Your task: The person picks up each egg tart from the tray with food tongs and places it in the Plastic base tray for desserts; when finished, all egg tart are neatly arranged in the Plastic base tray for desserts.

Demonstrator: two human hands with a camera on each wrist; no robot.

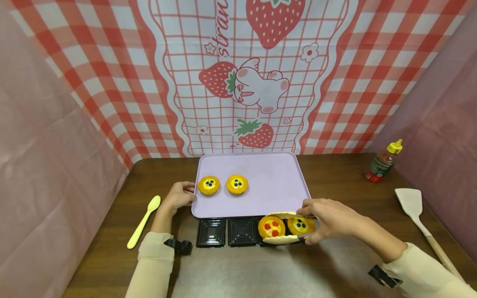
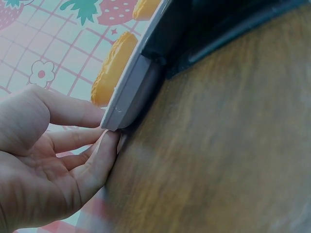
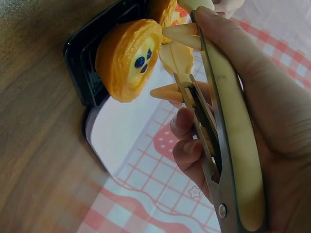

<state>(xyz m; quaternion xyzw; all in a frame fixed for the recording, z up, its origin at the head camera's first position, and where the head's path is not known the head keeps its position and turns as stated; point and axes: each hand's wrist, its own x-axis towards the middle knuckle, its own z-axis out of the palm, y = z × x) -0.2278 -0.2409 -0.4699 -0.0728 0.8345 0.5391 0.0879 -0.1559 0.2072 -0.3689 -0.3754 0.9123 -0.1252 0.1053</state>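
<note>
My right hand (image 1: 329, 219) grips cream-and-metal tongs (image 3: 228, 102) with the tong arms spread. From above, their tips (image 1: 281, 240) lie on both sides of an egg tart with red pieces (image 1: 271, 227). Beside it is a tart with blueberries (image 3: 129, 58), partly behind the tongs in the head view. Both tarts sit in the black compartment tray (image 1: 242, 231), whose two left compartments hold nothing. My left hand (image 1: 180, 195) pinches the left rim of the lavender tray (image 2: 129, 97), thumb below and index finger at the edge. Two blueberry tarts (image 1: 208, 185) lie on that tray's left half.
A pale yellow spoon (image 1: 144, 221) lies left of my left arm. At the right stand a sauce bottle with a yellow cap (image 1: 384, 161) and a white spatula (image 1: 413, 205) lying flat. A checked strawberry cloth (image 1: 253, 124) hangs behind the wooden table (image 1: 346, 174).
</note>
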